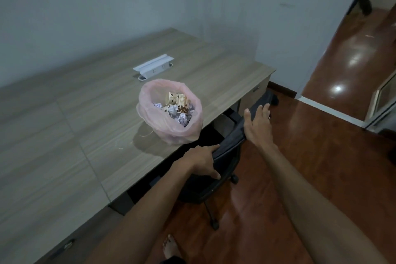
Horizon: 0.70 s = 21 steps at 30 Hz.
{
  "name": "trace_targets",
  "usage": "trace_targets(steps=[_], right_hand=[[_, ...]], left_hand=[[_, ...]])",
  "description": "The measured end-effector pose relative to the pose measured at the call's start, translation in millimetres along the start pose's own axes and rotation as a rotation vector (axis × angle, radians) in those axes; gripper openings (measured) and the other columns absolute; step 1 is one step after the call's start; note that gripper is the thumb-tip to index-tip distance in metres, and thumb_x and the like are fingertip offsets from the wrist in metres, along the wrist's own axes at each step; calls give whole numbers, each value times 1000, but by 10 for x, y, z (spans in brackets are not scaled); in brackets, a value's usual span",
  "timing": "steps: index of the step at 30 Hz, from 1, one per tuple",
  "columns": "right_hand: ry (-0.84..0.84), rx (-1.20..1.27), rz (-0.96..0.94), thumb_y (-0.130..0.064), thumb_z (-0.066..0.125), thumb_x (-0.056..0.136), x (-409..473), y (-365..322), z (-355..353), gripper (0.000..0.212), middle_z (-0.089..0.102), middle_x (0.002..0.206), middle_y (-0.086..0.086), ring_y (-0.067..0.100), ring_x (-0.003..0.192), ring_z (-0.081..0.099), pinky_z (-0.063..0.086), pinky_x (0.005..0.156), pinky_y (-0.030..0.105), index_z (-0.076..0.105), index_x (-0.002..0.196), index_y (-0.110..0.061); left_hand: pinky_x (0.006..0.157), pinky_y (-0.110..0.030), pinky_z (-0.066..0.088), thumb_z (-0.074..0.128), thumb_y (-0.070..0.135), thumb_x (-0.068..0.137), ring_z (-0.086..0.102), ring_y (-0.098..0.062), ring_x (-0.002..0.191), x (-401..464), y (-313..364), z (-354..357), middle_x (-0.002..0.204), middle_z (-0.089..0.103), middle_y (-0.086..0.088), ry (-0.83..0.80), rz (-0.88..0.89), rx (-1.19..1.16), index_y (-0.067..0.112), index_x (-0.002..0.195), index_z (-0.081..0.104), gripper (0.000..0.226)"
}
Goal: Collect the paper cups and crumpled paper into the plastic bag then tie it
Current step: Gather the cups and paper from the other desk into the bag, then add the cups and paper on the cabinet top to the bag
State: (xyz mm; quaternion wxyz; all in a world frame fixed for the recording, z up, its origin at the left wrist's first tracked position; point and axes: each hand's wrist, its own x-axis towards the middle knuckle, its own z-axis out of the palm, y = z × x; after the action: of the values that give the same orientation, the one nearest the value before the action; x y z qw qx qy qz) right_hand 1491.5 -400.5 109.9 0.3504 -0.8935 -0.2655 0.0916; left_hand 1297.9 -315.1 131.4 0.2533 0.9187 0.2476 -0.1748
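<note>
My left hand (202,162) grips the top edge of the chair back (227,150), fingers (211,148) curled over it, thumb down its rear face. My right hand (256,123) rests further along the same edge, fingers straight and a little apart, pressing, not clutching. Both arms reach out nearly straight. The plastic bag (170,111) stands on the bench (70,126), ahead and left of my fingers, near the bench edge, mouth wide open and untied, with paper cups (176,98) and crumpled paper (177,113) inside. I judge the risk is this: if I shove the chair carelessly, it could knock the bench and tip the slack bag, spilling everything.
</note>
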Motion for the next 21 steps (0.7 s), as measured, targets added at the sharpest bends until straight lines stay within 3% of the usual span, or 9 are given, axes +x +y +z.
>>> trace_targets(steps=[3, 6, 7, 10, 12, 14, 16, 19, 21], right_hand=[[15, -7, -1, -54, 25, 101, -10, -5, 9, 77, -11, 163, 10, 24, 151, -3, 10, 119, 38, 7, 154, -1], [20, -43, 9, -52, 29, 101, 1, -24, 16, 77, -11, 162, 14, 27, 151, -5, 9, 120, 41, 7, 154, 1], [21, -78, 24, -51, 32, 101, 9, -51, 23, 78, -10, 162, 16, 29, 150, -7, 6, 121, 42, 8, 154, 2], [39, -246, 80, -52, 38, 97, 6, -220, 85, 82, -3, 160, 26, 36, 149, -12, -4, 121, 47, 13, 153, 2], [49, -338, 56, -55, 39, 94, 7, -393, 185, 81, 4, 159, 28, 38, 148, -11, -6, 119, 50, 23, 150, 1], [9, -313, -22, -50, 42, 94, 66, -586, 353, 73, 10, 159, 28, 37, 149, -7, -3, 120, 48, 33, 146, 1], [-101, -219, -57, -44, 46, 93, 147, -790, 526, 65, 23, 155, 27, 37, 148, 6, 13, 120, 45, 43, 140, 1], [-199, -126, -11, -42, 50, 91, 287, -1070, 744, 57, 52, 136, 24, 37, 130, 45, 42, 104, 41, 51, 131, -2], [-252, -124, 22, -45, 52, 92, 412, -1222, 893, 58, 56, 134, 21, 35, 122, 54, 44, 98, 37, 50, 134, -4]], left_hand=[[100, -39, 46, 81, 51, 67, 56, -23, 118, 20, -16, 5, 118, 67, 0, -2, 8, 12, 32, 154, 17, 110], [100, -39, 47, 80, 56, 66, 58, -20, 114, -7, -18, 15, 106, 67, 3, -16, 6, -86, 32, 154, 17, 111], [101, -39, 46, 79, 60, 65, 57, -20, 115, -21, -31, 4, 109, 65, 4, -35, 6, -131, 32, 154, 17, 112], [108, -36, 41, 78, 67, 61, 47, -17, 131, -51, -163, -72, 145, 47, 2, -117, 39, -283, 33, 153, 22, 112], [101, -30, 46, 75, 67, 66, 50, -13, 126, -30, -336, -197, 146, 47, 2, -138, 38, -397, 31, 151, 28, 103], [90, -23, 46, 75, 63, 69, 55, -10, 116, 26, -563, -361, 138, 55, 2, -29, 4, -479, 25, 148, 36, 96], [83, -23, 47, 80, 54, 69, 63, -12, 105, 106, -831, -544, 123, 66, 1, 180, -57, -534, 17, 135, 55, 79], [86, -30, 52, 79, 40, 73, 68, -14, 96, 267, -1231, -830, 99, 74, 3, 521, -135, -530, 20, 109, 71, 42], [85, -29, 50, 74, 39, 75, 67, -15, 94, 365, -1446, -1067, 94, 74, 5, 690, -198, -522, 22, 102, 71, 32]])
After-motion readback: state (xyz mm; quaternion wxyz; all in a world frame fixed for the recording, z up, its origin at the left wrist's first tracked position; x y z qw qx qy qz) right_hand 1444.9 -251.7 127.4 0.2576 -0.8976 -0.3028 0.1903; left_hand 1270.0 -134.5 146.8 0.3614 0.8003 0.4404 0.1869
